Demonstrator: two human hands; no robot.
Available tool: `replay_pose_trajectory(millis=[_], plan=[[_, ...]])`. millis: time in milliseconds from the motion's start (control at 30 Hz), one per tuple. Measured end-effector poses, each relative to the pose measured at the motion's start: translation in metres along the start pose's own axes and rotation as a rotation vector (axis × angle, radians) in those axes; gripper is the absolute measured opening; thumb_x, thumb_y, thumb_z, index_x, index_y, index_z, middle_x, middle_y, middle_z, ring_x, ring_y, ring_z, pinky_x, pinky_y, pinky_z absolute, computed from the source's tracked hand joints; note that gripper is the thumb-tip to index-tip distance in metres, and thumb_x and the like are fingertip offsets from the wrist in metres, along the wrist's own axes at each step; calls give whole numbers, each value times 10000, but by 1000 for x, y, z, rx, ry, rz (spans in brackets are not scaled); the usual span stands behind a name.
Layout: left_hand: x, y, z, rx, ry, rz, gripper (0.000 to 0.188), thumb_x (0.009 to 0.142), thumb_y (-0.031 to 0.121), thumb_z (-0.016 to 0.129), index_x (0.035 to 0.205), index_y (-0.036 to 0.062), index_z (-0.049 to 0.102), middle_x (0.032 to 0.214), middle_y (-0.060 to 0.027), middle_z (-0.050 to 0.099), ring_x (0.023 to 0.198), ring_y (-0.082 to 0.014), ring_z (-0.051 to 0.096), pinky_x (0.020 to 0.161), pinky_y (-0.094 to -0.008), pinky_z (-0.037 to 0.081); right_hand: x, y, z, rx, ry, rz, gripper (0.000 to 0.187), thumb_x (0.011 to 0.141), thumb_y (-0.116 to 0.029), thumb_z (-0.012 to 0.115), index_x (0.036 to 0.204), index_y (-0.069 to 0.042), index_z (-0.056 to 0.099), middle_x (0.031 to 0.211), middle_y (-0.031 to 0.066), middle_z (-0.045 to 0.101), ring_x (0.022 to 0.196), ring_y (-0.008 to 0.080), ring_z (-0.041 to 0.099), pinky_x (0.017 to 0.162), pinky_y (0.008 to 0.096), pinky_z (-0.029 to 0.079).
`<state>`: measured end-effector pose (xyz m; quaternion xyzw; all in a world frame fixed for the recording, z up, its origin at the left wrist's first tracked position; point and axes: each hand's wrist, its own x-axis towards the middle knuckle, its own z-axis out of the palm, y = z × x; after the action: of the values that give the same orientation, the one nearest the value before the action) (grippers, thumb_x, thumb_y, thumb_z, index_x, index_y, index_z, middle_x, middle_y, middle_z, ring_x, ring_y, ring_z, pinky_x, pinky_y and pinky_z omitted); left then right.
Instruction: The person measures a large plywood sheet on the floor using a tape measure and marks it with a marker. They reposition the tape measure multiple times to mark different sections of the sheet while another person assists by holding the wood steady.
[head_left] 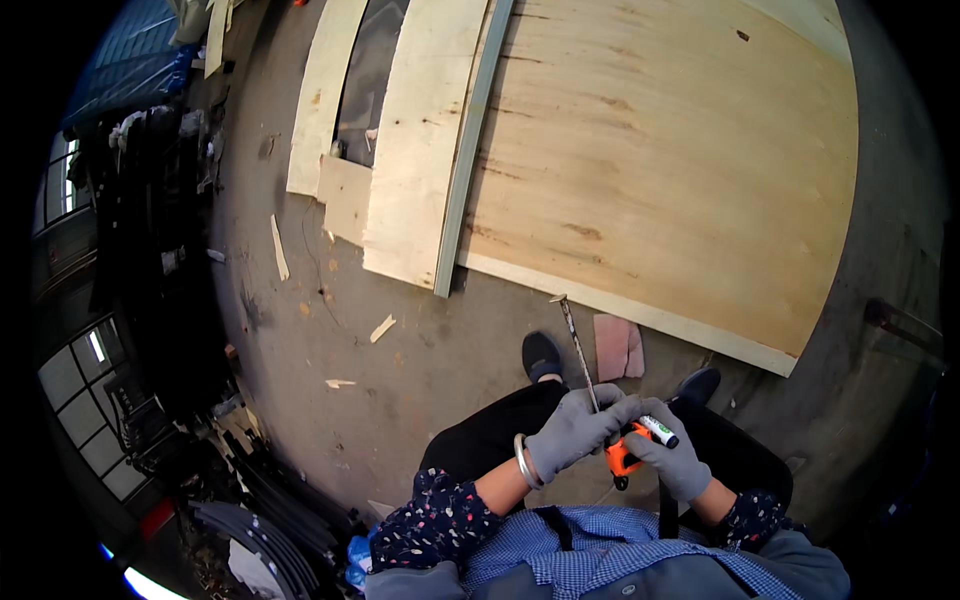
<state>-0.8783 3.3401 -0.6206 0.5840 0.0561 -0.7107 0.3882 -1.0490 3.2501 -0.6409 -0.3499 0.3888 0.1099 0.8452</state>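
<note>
Both my hands wear grey gloves and meet in front of my lap. My left hand (568, 440) is closed around the near end of a narrow strip, which looks like a tape measure blade (578, 345). It points away from me and ends in a small crosspiece. Beside it, my right hand (672, 458) grips an orange and black tape measure (622, 456). A white marker pen (657, 430) with a dark end also sits among the right fingers. How the blade joins the case is hidden by the gloves.
A large plywood sheet (660, 190) lies ahead on the floor, with a grey-green metal bar (470, 150) along its left edge. Narrower boards (415, 150) lie further left. A pink piece (619, 347) lies between my shoes, and wood scraps (279, 248) dot the floor.
</note>
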Motion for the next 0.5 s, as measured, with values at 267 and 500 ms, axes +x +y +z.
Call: replay_pose_trajectory(millis=[267, 500], plan=[[-34, -59, 14, -100, 184, 104, 308, 918, 340, 606, 870, 40, 657, 586, 30, 525, 483, -24, 451, 420, -184, 338, -19, 38, 20, 130, -20, 90, 291, 809, -95, 671, 1070, -51, 549, 939, 27, 602, 871, 104, 587, 785, 252, 485], [-115, -152, 46, -75, -181, -14, 297, 949, 370, 518, 886, 106, 637, 634, 51, 532, 462, -38, 426, 401, -200, 305, -160, 63, 65, -144, 124, 148, 244, 816, -170, 700, 1010, -59, 603, 874, -2, 607, 801, 76, 566, 711, 246, 488]])
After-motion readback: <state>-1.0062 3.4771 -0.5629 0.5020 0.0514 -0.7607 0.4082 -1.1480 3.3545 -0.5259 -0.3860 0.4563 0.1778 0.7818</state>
